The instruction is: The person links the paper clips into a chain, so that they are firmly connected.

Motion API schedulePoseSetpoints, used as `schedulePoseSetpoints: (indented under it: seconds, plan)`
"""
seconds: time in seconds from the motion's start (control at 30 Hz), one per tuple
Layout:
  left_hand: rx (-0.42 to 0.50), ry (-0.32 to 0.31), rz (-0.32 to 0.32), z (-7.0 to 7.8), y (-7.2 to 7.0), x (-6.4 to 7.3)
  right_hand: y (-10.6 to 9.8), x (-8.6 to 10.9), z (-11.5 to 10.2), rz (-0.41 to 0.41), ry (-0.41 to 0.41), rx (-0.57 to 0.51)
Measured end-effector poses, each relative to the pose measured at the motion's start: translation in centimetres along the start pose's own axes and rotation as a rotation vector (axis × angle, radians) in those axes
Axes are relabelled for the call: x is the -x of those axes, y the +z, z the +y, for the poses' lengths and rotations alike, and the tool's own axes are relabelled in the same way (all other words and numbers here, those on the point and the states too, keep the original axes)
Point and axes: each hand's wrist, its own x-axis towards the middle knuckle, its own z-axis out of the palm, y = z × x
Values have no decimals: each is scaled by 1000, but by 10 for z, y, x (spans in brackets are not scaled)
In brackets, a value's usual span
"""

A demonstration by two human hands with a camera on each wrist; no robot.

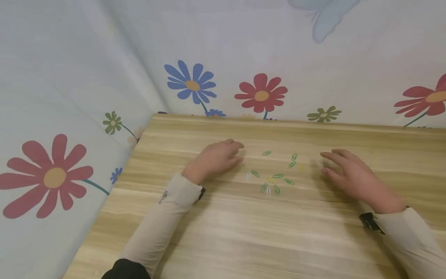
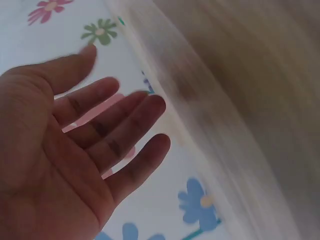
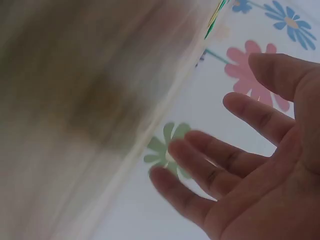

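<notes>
Several green paper clips (image 1: 277,176) lie scattered on the wooden table between the two hands, along with two white paper clips (image 1: 268,191) and a yellow paper clip (image 1: 271,180). My left hand (image 1: 217,159) is to their left, its fingers relaxed and holding nothing. On the other side, my right hand (image 1: 355,176) hovers with fingers loosely spread, also holding nothing. Both wrist views show bare palms, the left hand (image 2: 95,130) and the right hand (image 3: 245,160), with fingers apart. A sliver of green paper clips (image 3: 214,21) shows at the top of the right wrist view.
The light wooden table (image 1: 244,232) ends at a back edge against a white curtain (image 1: 223,35) printed with flowers. The curtain continues down the table's left side. Dark bands sit at both sleeve cuffs.
</notes>
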Motion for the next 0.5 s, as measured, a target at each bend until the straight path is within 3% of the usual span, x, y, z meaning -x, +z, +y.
schedulePoseSetpoints:
  seconds: [0.17,0.27,0.43,0.5]
  plan:
    - [147,63,-61,9,4,-10,6,-3,-11,-13,-26,-103]
    - [195,104,-100,18,4,-18,8,-12,-17,-62,-11,-121]
    - [154,104,-196,33,4,-29,8,-37,-19,-182,15,-106]
    - [111,93,-204,37,3,-34,5,-48,-20,-226,24,-124]
